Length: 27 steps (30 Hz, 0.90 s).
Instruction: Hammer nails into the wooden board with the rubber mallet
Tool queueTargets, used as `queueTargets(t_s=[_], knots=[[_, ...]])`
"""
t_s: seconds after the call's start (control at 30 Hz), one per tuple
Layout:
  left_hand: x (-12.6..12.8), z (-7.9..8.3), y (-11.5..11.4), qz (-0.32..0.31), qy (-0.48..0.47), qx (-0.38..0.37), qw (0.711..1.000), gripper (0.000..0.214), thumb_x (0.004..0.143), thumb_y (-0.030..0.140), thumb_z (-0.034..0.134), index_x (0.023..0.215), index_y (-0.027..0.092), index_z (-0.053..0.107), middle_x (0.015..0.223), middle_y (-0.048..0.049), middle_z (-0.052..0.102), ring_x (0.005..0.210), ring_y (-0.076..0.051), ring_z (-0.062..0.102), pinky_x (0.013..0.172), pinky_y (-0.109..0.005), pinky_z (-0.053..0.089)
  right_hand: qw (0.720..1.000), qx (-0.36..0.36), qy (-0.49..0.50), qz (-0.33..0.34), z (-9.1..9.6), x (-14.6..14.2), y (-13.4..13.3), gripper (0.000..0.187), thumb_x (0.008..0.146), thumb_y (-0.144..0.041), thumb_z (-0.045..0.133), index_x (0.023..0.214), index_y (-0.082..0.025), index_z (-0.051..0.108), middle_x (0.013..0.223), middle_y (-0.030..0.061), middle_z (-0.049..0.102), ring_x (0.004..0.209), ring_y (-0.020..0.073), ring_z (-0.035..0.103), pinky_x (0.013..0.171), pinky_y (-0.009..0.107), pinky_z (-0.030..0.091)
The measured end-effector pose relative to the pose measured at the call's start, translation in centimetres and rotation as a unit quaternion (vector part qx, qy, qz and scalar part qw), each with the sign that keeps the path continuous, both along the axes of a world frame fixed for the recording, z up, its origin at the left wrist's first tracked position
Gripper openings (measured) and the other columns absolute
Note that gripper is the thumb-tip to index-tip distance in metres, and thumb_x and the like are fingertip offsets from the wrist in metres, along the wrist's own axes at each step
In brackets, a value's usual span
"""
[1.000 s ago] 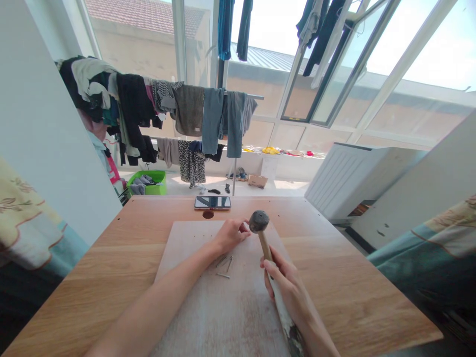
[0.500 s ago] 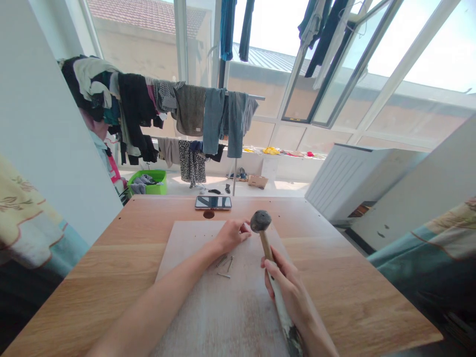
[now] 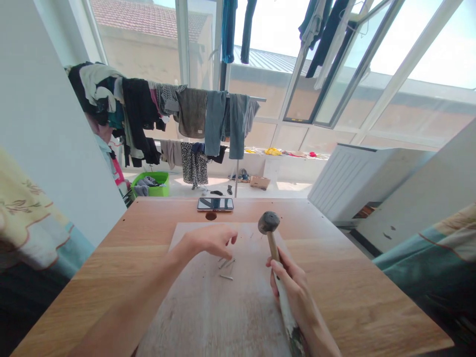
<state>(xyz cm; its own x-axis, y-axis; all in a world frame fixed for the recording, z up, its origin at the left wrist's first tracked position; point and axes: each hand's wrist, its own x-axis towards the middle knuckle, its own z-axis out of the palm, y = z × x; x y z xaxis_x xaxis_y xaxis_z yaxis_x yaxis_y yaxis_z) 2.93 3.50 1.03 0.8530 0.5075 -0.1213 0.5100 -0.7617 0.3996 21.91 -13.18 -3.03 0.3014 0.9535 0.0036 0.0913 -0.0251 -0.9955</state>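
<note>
Fingers of left hand (image 3: 210,240) loosely apart, hovering just above loose nails (image 3: 226,265) on board (image 3: 208,312); right hand (image 3: 293,292) clamped around hammer (image 3: 273,243) handle.

A wooden table (image 3: 372,297) is seen across the lower half of the frame. A pale board (image 3: 223,317) is laid flat at lower centre. A phone (image 3: 215,204) is placed at the table's far edge, just beside a round hole (image 3: 210,216).
</note>
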Motion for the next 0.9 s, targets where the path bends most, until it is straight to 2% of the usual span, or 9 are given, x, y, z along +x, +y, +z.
queueTargets(t_s=[0.13,0.23,0.33,0.47,0.57,0.67,0.77,0.83,0.9], knots=[[-0.7,-0.6,-2.1,0.006,0.01,0.059,0.998,0.023,0.059,0.011,0.071,0.077,0.021,0.061,0.064,0.002,0.056,0.059,-0.017,0.054,0.049,-0.025,0.032,1.0,0.01,-0.022,0.01,0.0,-0.1,0.0,0.043,0.088,-0.053,0.056,0.107,-0.015,0.06,0.047,-0.0076,0.046,0.036,0.0102,0.04,0.037,0.022,0.032],[-0.1,-1.3,-2.3,0.005,-0.007,0.076,0.997,0.023,0.059,0.005,0.067,0.074,0.021,0.061,0.063,0.0012,0.057,0.059,-0.018,0.055,0.05,-0.025,0.034,0.999,0.021,-0.038,0.019,-0.2,-0.1,0.0,0.043,0.089,-0.051,0.056,0.111,-0.015,0.061,0.054,-0.0066,0.049,0.039,0.0098,0.042,0.039,0.022,0.035],[0.8,-1.9,-1.0,-0.006,-0.085,0.032,0.996,0.025,0.06,0.003,0.063,0.078,0.02,0.064,0.068,0.0007,0.061,0.063,-0.016,0.057,0.054,-0.023,0.038,0.999,0.022,-0.042,0.017,-0.4,-0.1,0.0,0.046,0.089,-0.052,0.056,0.115,-0.015,0.06,0.057,-0.0061,0.051,0.04,0.0097,0.041,0.039,0.022,0.034],[2.1,-3.7,1.3,0.07,-0.263,-0.066,0.96,0.02,0.067,0.005,0.061,0.082,0.016,0.067,0.074,0.0004,0.063,0.068,-0.013,0.059,0.062,-0.02,0.045,0.999,0.008,-0.035,0.02,-0.6,0.0,0.1,0.047,0.089,-0.053,0.055,0.116,-0.014,0.06,0.05,-0.0082,0.045,0.038,0.0099,0.039,0.038,0.022,0.032],[2.6,-5.2,2.0,0.118,-0.303,-0.076,0.943,0.015,0.071,0.006,0.06,0.081,0.013,0.068,0.074,-0.0003,0.063,0.069,-0.012,0.058,0.065,-0.021,0.046,0.999,0.019,-0.033,0.02,-0.4,0.0,0.1,0.045,0.089,-0.051,0.056,0.116,-0.015,0.059,0.057,-0.0062,0.05,0.04,0.009,0.041,0.039,0.021,0.034],[2.7,-6.0,1.9,0.123,-0.31,-0.07,0.94,0.013,0.072,0.006,0.061,0.081,0.013,0.068,0.072,0.0005,0.063,0.066,-0.011,0.057,0.061,-0.02,0.044,0.999,0.024,-0.019,0.018,0.0,-0.2,0.1,0.045,0.087,-0.052,0.057,0.114,-0.016,0.059,0.072,-0.0021,0.057,0.04,0.0075,0.042,0.037,0.022,0.033],[2.6,-5.8,1.6,0.082,-0.291,-0.001,0.953,0.021,0.075,0.005,0.06,0.092,0.015,0.069,0.088,-0.0022,0.067,0.073,-0.012,0.06,0.066,-0.021,0.046,1.0,0.021,-0.009,0.017,0.4,-0.3,0.1,0.045,0.085,-0.053,0.059,0.11,-0.015,0.061,0.068,-0.0028,0.056,0.038,0.008,0.042,0.036,0.022,0.032],[2.6,-5.2,1.5,0.015,-0.238,0.073,0.968,0.027,0.078,0.002,0.058,0.098,0.017,0.069,0.1,-0.0047,0.068,0.084,-0.015,0.063,0.074,-0.023,0.048,1.0,0.02,-0.011,0.015,0.4,-0.3,0.1,0.045,0.086,-0.052,0.058,0.11,-0.015,0.062,0.068,-0.0027,0.056,0.037,0.0076,0.042,0.036,0.022,0.032],[2.5,-4.3,1.3,-0.065,-0.152,0.15,0.975,0.025,0.08,-0.001,0.055,0.091,0.017,0.068,0.096,-0.0062,0.07,0.088,-0.018,0.064,0.078,-0.026,0.048,1.0,0.022,-0.015,0.013,0.4,-0.2,0.1,0.044,0.086,-0.051,0.058,0.111,-0.016,0.062,0.071,-0.0017,0.058,0.038,0.0073,0.042,0.037,0.022,0.033]])
